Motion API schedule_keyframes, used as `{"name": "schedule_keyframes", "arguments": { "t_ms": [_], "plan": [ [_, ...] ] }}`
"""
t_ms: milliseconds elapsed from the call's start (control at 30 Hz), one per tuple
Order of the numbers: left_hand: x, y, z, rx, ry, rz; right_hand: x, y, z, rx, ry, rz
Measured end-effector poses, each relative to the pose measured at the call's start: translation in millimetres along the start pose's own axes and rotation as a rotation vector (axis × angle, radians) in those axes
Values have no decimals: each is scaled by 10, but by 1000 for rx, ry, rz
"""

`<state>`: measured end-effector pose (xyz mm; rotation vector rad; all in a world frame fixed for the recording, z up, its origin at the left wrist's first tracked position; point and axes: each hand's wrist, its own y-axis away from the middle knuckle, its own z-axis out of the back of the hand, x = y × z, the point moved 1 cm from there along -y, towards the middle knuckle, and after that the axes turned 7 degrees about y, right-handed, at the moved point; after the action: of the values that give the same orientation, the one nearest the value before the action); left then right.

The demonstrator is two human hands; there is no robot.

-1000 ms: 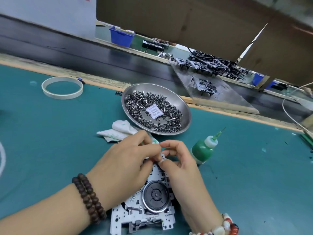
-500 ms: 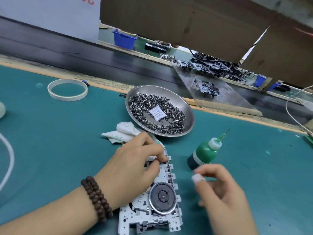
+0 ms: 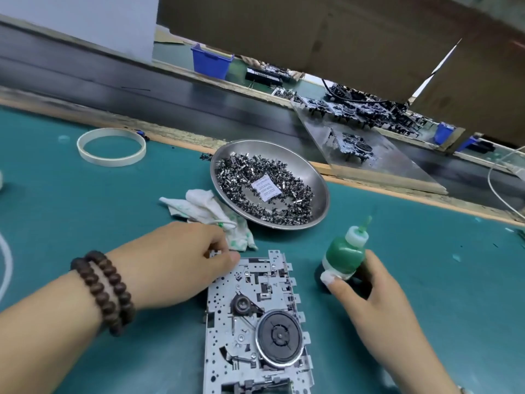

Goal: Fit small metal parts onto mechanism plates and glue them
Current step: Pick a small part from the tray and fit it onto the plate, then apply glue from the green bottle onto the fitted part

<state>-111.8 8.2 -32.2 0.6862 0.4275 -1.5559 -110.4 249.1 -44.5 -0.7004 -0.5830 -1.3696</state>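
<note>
Left hand (image 3: 181,260) pinched the plate's (image 3: 255,322) far-left corner, plate lying flat by the bench's (image 3: 85,211) near edge. Right hand (image 3: 369,297) gripped the green glue bottle (image 3: 345,253) just right of it. Dish (image 3: 270,184) of small parts (image 3: 241,172) sat further back, rag (image 3: 207,211) touching its left rim.

We are seeing open green mat (image 3: 85,211) lying left of the crumpled cloth (image 3: 207,209) and right of the glue bottle (image 3: 345,251); the dish of metal parts (image 3: 319,191) is blocking the far middle, the mechanism plate (image 3: 224,317) is filling the near centre between both hands
</note>
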Motion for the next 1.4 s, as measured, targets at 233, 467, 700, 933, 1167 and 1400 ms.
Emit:
{"name": "schedule_keyframes", "arguments": {
  "t_ms": [233,467,700,933,1167,1400],
  "plan": [
    [-13,-50,-44,39,179,3,113,22,71,-80,-413,-1],
    [-5,-46,-41,104,358,50,136,-26,168,-103,-630,-37],
    [-4,-52,-77,74,410,42,111,19,106,-54,-745,-75],
    [14,-66,-108,127,519,93,96,13,124,-23,-836,-114],
    [6,-48,-130,193,607,168,140,31,133,3,-965,-211],
    [9,-35,-173,220,631,191,158,28,116,2,-958,-233]
  ]
}}
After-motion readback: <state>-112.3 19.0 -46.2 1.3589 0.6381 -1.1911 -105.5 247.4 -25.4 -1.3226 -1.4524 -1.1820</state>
